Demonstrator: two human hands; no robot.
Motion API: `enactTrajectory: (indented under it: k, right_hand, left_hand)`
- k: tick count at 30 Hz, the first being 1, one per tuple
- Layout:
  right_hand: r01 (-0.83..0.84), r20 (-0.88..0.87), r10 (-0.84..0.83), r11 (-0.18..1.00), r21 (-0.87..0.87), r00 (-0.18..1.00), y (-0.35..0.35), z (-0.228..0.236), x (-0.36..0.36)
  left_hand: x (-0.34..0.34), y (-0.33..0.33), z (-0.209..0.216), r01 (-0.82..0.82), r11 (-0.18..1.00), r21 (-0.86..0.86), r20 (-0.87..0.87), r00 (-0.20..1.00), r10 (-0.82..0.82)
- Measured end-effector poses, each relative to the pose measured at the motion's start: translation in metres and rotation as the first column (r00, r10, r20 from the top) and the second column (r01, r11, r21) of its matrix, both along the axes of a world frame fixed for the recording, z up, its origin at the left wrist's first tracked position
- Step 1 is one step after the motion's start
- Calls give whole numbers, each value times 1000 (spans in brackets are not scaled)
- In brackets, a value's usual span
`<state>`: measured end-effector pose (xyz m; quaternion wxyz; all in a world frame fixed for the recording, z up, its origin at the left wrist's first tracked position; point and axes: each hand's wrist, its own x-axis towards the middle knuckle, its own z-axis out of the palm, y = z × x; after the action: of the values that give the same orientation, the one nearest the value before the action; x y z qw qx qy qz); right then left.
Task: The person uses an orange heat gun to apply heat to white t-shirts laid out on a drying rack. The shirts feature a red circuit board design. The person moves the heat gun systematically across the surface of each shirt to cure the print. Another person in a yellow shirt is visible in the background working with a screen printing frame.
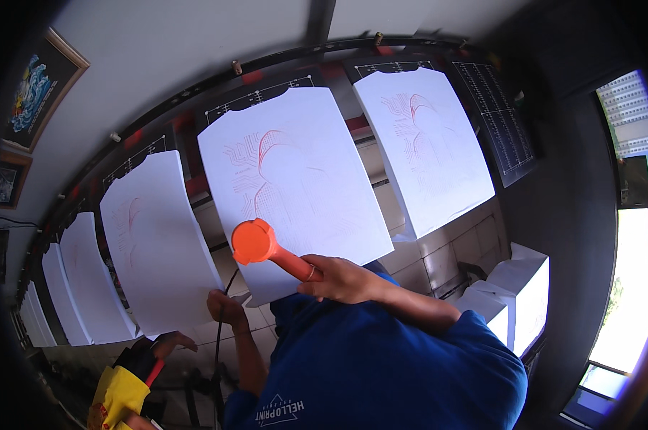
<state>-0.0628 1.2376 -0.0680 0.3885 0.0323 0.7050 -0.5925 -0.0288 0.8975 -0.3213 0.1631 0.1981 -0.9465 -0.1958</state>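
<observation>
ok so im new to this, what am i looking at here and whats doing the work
A person in a blue shirt works with two bare hands. The one picture comes from a camera on that person's head, looking down; its fisheye lens bends straight edges. Ahead is a row of white cloths, probably shirts, laid on dark boards; several show red lines. The right hand grips the handle of an orange tool, which overlaps one cloth in view; whether they touch is unclear. The left hand holds a black cord. Someone in yellow is at lower left.
</observation>
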Motion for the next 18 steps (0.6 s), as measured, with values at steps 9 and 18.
enactTrajectory:
  k: [9, 18]
  right_hand:
    - [-68, -304, 90, 994, 82, 948, 61, -26, 1]
    - [-216, 11, 220, 963, -160, 975, 189, -43, 10]
  left_hand:
    - [-9, 14, 7, -136, 961, 240, -65, 986, 156]
    - [123, 162, 53, -358, 765, 536, 40, 915, 400]
